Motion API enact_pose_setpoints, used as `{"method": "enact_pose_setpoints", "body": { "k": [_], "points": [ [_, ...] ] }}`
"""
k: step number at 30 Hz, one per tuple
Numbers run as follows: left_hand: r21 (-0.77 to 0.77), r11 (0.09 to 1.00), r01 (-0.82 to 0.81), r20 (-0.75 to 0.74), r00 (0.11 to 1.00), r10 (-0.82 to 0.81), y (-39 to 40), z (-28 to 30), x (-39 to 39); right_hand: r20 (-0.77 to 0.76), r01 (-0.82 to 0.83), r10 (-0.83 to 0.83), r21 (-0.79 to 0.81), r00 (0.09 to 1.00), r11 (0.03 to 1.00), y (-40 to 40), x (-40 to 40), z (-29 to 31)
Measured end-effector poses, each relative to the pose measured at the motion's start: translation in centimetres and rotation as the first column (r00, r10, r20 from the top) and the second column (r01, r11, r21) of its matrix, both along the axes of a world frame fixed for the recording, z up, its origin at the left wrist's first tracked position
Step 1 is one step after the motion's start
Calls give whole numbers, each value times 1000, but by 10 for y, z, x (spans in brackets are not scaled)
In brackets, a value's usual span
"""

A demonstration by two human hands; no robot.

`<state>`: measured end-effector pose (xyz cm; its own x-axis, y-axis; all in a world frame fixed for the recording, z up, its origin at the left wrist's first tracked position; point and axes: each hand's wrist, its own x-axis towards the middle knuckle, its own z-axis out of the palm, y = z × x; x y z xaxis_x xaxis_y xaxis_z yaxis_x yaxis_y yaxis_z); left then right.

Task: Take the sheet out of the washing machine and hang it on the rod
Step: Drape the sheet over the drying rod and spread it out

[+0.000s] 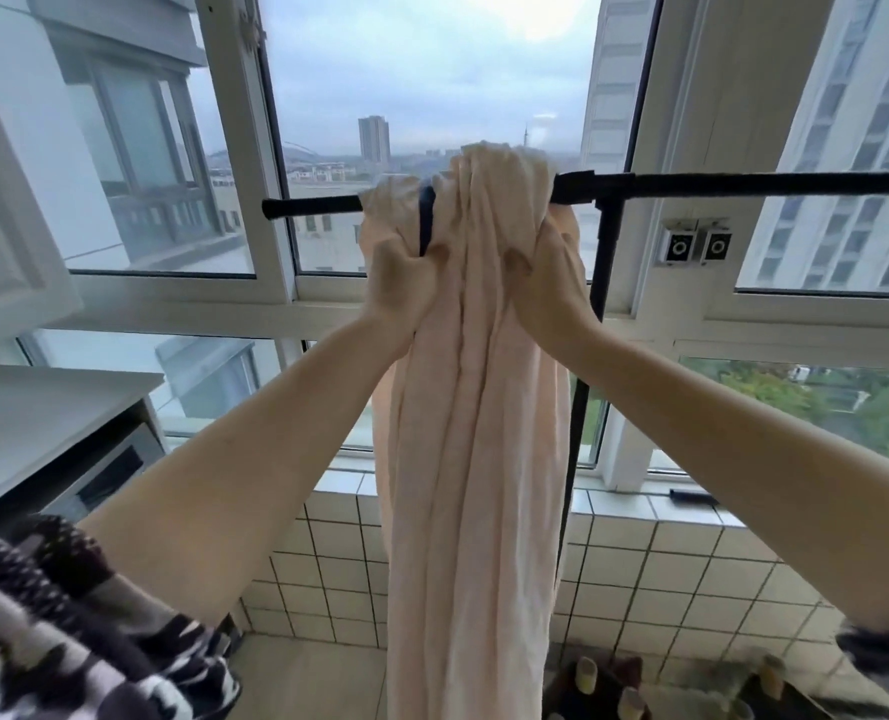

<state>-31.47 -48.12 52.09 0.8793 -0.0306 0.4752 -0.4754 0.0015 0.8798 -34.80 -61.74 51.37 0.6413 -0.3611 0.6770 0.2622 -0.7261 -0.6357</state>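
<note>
The pale peach sheet is lying bunched over the black rod, its folds gathered into a thick rope that is hanging straight down from the rod toward the tiled floor. Just below the rod, the left hand is gripping the left edge of the bundle, its fingers curled into the cloth, and a dark strip is showing between the folds right above it. On the other side of the bundle, equally near the rod, the right hand is clutching the fabric with its fingers buried in the folds. Both bare forearms are reaching up toward the rod, and a black-and-white patterned sleeve is showing far below it on the left. A black upright post is meeting the rod just right of the sheet. Behind the rod, white window frames are showing city towers, and below it a white tiled wall is running under the sill.
</note>
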Motion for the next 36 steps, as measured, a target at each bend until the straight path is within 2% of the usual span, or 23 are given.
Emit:
{"method": "enact_pose_setpoints", "body": {
  "k": [1, 4, 8, 12, 15, 17, 20, 24, 29, 36],
  "points": [
    [-18, 1000, -16, 38, 999, 16, 0, 8, 0, 54, 1, 0, -12, 999, 1000, -1, 0, 6],
    [45, 999, -6, 145, 989, -1, -2, 39, 3, 78, -6, 12, -68, 997, 998, 0, -9, 36],
    [43, 998, -43, 141, 989, 36, 3, 72, 14, 97, -58, 64, -57, 993, 997, -12, -15, 73],
    [142, 979, -149, 14, 989, 149, 17, 64, 31, -156, 32, -49, -107, 986, 994, -30, -10, 70],
    [135, 982, -129, -69, 988, 139, 26, 43, 41, -274, 10, -20, -38, 962, 999, -37, -9, 60],
    [137, 977, -165, -65, 982, 175, 28, 39, 43, -257, 4, -3, 2, 966, 1000, -35, -9, 64],
    [218, 931, -292, 32, 956, 292, 26, 41, 39, -236, -33, 39, 29, 971, 999, -26, -8, 70],
    [254, 902, -348, 109, 937, 331, 18, 40, 32, -253, -48, 57, 41, 966, 998, -6, 3, 65],
    [297, 906, -302, 125, 953, 277, 13, 36, 30, -183, 112, -139, -151, 973, 982, 10, 16, 47],
    [241, 898, -368, 172, 927, 334, 27, 47, 32, -46, 154, -179, -336, 983, 929, -17, 14, 66]
  ]
}}
